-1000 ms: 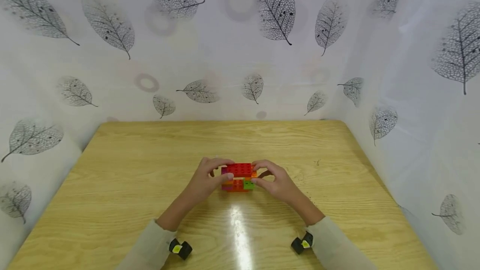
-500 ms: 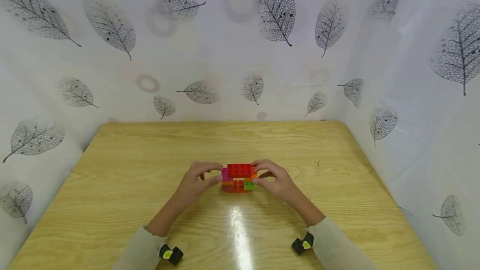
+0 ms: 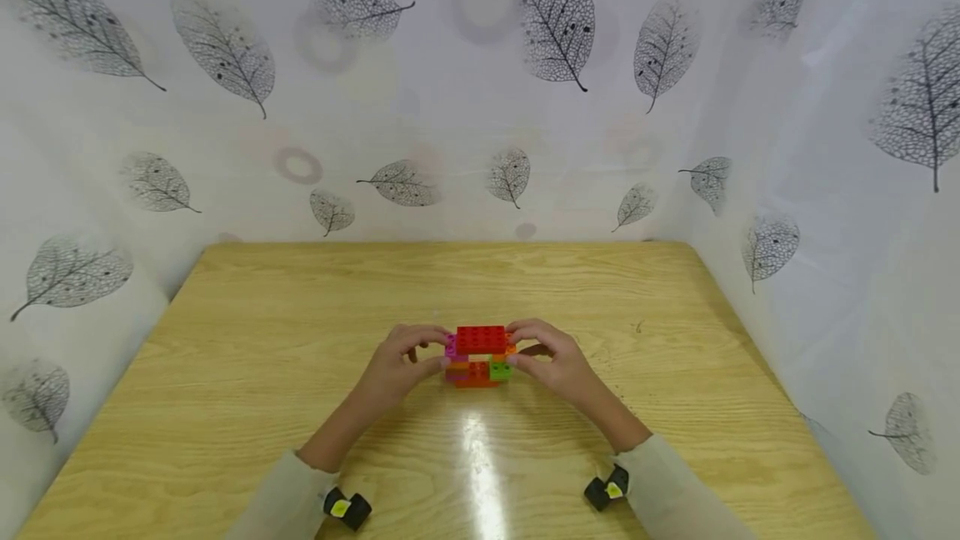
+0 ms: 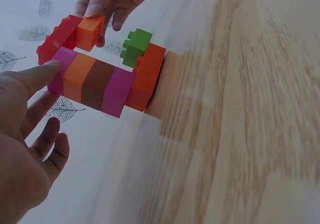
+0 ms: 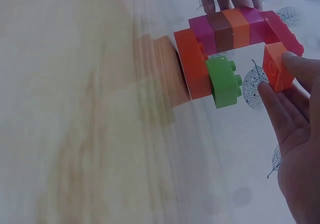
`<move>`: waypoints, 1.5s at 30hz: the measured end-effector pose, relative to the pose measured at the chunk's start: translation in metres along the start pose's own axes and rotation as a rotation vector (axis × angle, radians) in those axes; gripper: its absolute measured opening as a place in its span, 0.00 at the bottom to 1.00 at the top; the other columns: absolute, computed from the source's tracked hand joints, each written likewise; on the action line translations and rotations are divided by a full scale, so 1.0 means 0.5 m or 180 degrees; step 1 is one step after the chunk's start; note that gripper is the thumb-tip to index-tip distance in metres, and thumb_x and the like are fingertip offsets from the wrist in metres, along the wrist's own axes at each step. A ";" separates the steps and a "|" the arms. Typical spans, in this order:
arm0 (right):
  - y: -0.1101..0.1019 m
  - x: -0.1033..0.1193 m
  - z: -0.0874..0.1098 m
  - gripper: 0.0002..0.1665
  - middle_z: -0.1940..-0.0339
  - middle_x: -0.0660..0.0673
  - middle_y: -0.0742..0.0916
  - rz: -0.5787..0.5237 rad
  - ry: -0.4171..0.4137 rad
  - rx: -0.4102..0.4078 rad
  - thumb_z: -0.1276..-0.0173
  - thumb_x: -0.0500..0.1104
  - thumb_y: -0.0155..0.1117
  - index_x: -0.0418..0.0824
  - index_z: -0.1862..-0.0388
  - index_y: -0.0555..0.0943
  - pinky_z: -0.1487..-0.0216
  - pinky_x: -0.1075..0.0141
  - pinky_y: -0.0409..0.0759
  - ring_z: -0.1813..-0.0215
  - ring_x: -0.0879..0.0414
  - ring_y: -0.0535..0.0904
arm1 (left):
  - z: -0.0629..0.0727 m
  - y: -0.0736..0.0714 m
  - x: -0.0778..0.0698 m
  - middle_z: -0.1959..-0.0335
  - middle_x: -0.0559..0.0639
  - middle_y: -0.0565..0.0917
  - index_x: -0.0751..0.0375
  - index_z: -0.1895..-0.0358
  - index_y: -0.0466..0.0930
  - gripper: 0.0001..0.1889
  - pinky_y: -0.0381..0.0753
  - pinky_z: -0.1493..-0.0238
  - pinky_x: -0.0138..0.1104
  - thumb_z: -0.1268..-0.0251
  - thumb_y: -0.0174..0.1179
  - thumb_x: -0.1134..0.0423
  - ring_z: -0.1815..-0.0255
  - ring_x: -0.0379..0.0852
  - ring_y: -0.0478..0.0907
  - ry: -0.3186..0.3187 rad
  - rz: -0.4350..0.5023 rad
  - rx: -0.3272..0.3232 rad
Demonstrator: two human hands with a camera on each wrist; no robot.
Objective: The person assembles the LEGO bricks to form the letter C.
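Note:
A small tower of toy building blocks stands mid-table. Its base is an orange-red block [image 4: 146, 76], bearing a green block [image 5: 224, 81] at one end. At the other end rises a column: a purple block [image 4: 116, 91], a brown block [image 4: 96, 83], an orange block [image 4: 79, 77] and a top purple block [image 3: 452, 347]. Across the top lies a red block [image 3: 481, 338]. My left hand [image 3: 396, 365] pinches the top purple block between thumb and fingers. My right hand [image 3: 551, 361] pinches another orange block [image 5: 278, 67] below the red block's right end, above and apart from the green block.
A wooden table [image 3: 300, 298] surrounds the tower. Behind it and at both sides hangs a white leaf-print cloth [image 3: 420, 107]. Each wrist carries a black camera, one on the left [image 3: 347, 508] and one on the right [image 3: 606, 488].
My left hand first drew left off the red block's left end, then came back slightly right to grip the purple block. My right hand stays at the orange block.

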State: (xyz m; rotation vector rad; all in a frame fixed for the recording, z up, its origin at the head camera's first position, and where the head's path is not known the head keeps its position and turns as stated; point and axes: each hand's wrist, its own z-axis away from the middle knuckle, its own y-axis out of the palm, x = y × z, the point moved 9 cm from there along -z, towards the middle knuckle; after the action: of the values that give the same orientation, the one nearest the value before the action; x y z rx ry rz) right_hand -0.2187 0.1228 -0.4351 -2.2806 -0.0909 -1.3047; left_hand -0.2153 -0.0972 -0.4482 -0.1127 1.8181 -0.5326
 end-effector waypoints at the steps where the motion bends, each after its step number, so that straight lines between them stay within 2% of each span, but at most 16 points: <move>1: -0.002 -0.005 0.000 0.14 0.41 0.35 0.82 -0.0035 0.0048 -0.0016 0.34 0.27 0.67 0.37 0.51 0.82 0.51 0.60 0.85 0.41 0.47 0.81 | -0.001 0.000 0.001 0.44 0.43 0.84 0.44 0.51 0.86 0.10 0.73 0.54 0.35 0.34 0.68 0.57 0.49 0.58 0.72 -0.0053 0.0015 -0.0006; 5: -0.009 -0.019 -0.003 0.12 0.40 0.38 0.83 -0.0104 0.0208 -0.0087 0.32 0.33 0.68 0.39 0.50 0.83 0.50 0.64 0.84 0.41 0.45 0.81 | -0.007 0.003 0.006 0.44 0.40 0.83 0.42 0.48 0.84 0.12 0.76 0.46 0.41 0.33 0.67 0.51 0.45 0.53 0.75 -0.0295 0.0131 0.0003; 8: -0.011 -0.033 -0.008 0.12 0.39 0.41 0.83 -0.0081 0.0406 -0.0110 0.31 0.37 0.68 0.43 0.49 0.83 0.50 0.66 0.84 0.41 0.47 0.82 | -0.012 0.006 0.016 0.44 0.42 0.83 0.45 0.46 0.84 0.13 0.78 0.43 0.42 0.32 0.66 0.51 0.44 0.49 0.77 -0.0436 0.0274 -0.0003; 13: -0.005 -0.068 -0.022 0.15 0.38 0.43 0.83 -0.0335 0.0829 -0.0087 0.29 0.43 0.68 0.45 0.45 0.83 0.51 0.63 0.85 0.45 0.44 0.83 | -0.023 0.010 0.038 0.43 0.47 0.83 0.48 0.44 0.83 0.15 0.80 0.43 0.41 0.30 0.64 0.52 0.45 0.48 0.80 -0.0574 0.0456 -0.0077; 15: -0.003 -0.078 -0.030 0.17 0.37 0.41 0.82 -0.0495 0.0924 -0.0056 0.29 0.43 0.67 0.42 0.42 0.82 0.52 0.60 0.86 0.45 0.43 0.83 | -0.028 0.011 0.044 0.43 0.47 0.83 0.47 0.43 0.83 0.15 0.80 0.43 0.42 0.29 0.63 0.51 0.45 0.49 0.80 -0.0617 0.0490 -0.0113; 18: -0.003 -0.092 -0.040 0.21 0.36 0.40 0.81 -0.0558 0.1019 0.0026 0.29 0.43 0.68 0.40 0.39 0.80 0.51 0.60 0.86 0.42 0.44 0.81 | -0.036 0.012 0.052 0.44 0.46 0.83 0.47 0.43 0.82 0.15 0.81 0.45 0.44 0.28 0.62 0.50 0.46 0.49 0.79 -0.0706 0.0538 -0.0158; 20: -0.004 -0.100 -0.044 0.23 0.36 0.40 0.81 -0.0504 0.1062 0.0079 0.29 0.43 0.68 0.40 0.37 0.79 0.50 0.61 0.85 0.42 0.43 0.81 | -0.042 0.015 0.059 0.44 0.47 0.83 0.49 0.41 0.82 0.16 0.82 0.46 0.45 0.28 0.62 0.51 0.47 0.50 0.79 -0.0752 0.0612 -0.0162; 23: -0.009 -0.115 -0.049 0.24 0.37 0.42 0.83 -0.0244 0.1107 0.0116 0.29 0.45 0.68 0.42 0.36 0.80 0.47 0.64 0.83 0.42 0.44 0.82 | -0.049 0.021 0.069 0.42 0.51 0.82 0.51 0.38 0.80 0.18 0.83 0.47 0.47 0.28 0.62 0.53 0.46 0.51 0.79 -0.0833 0.0718 -0.0144; 26: -0.012 -0.126 -0.055 0.23 0.38 0.42 0.83 -0.0108 0.1110 0.0112 0.29 0.46 0.67 0.42 0.36 0.80 0.42 0.63 0.81 0.39 0.44 0.80 | -0.054 0.026 0.080 0.41 0.53 0.82 0.51 0.36 0.79 0.20 0.83 0.46 0.46 0.28 0.62 0.55 0.46 0.51 0.80 -0.0919 0.0764 -0.0157; 30: -0.010 -0.134 -0.061 0.23 0.37 0.41 0.82 -0.0169 0.1082 0.0092 0.28 0.45 0.66 0.40 0.36 0.80 0.41 0.60 0.81 0.38 0.43 0.80 | -0.060 0.028 0.092 0.40 0.51 0.81 0.48 0.35 0.79 0.19 0.81 0.44 0.45 0.27 0.62 0.56 0.47 0.50 0.80 -0.0951 0.0686 -0.0189; 34: -0.008 -0.138 -0.064 0.22 0.37 0.41 0.82 -0.0182 0.1068 0.0058 0.28 0.44 0.67 0.40 0.37 0.81 0.42 0.62 0.82 0.39 0.45 0.80 | -0.064 0.028 0.099 0.39 0.49 0.82 0.47 0.36 0.80 0.18 0.80 0.43 0.42 0.27 0.61 0.57 0.47 0.49 0.80 -0.0957 0.0623 -0.0221; 40: -0.006 -0.140 -0.066 0.22 0.37 0.41 0.82 -0.0176 0.1039 0.0035 0.28 0.44 0.67 0.39 0.38 0.81 0.41 0.59 0.81 0.37 0.45 0.79 | -0.067 0.026 0.102 0.42 0.52 0.83 0.54 0.37 0.81 0.19 0.81 0.47 0.38 0.28 0.63 0.59 0.48 0.49 0.80 -0.0940 0.0669 -0.0238; 45: -0.006 -0.155 -0.064 0.21 0.39 0.44 0.83 -0.0086 0.1149 0.0028 0.29 0.47 0.68 0.43 0.40 0.83 0.38 0.53 0.79 0.38 0.48 0.80 | -0.070 0.027 0.114 0.44 0.54 0.84 0.57 0.38 0.81 0.20 0.82 0.49 0.36 0.31 0.65 0.60 0.49 0.48 0.80 -0.0925 0.0632 -0.0257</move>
State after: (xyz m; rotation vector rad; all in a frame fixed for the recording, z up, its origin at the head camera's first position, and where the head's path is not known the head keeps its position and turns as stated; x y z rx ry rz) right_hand -0.2865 0.1254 -0.4846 -2.0057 -0.0020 -1.7024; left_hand -0.2633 -0.0941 -0.4968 -0.0598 1.5458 -0.2858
